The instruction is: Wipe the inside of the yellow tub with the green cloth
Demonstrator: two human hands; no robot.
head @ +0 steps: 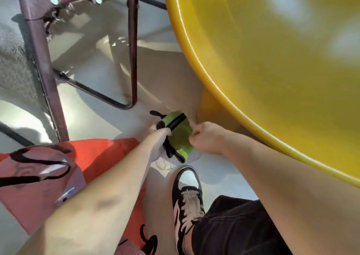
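The big yellow tub fills the upper right, tilted so its shiny inside faces me; its rim curves down toward the lower right. Just left of the tub's base, low over the floor, both hands hold the green cloth, which has black edging and black straps. My left hand grips the cloth's left side and the straps. My right hand pinches its right edge with closed fingers. The cloth is outside the tub, not touching it.
A dark metal chair frame with mesh fabric stands at the left. A red bag with black handles lies on the floor at lower left. My black-and-white shoe and dark trouser leg are at the bottom centre on the pale floor.
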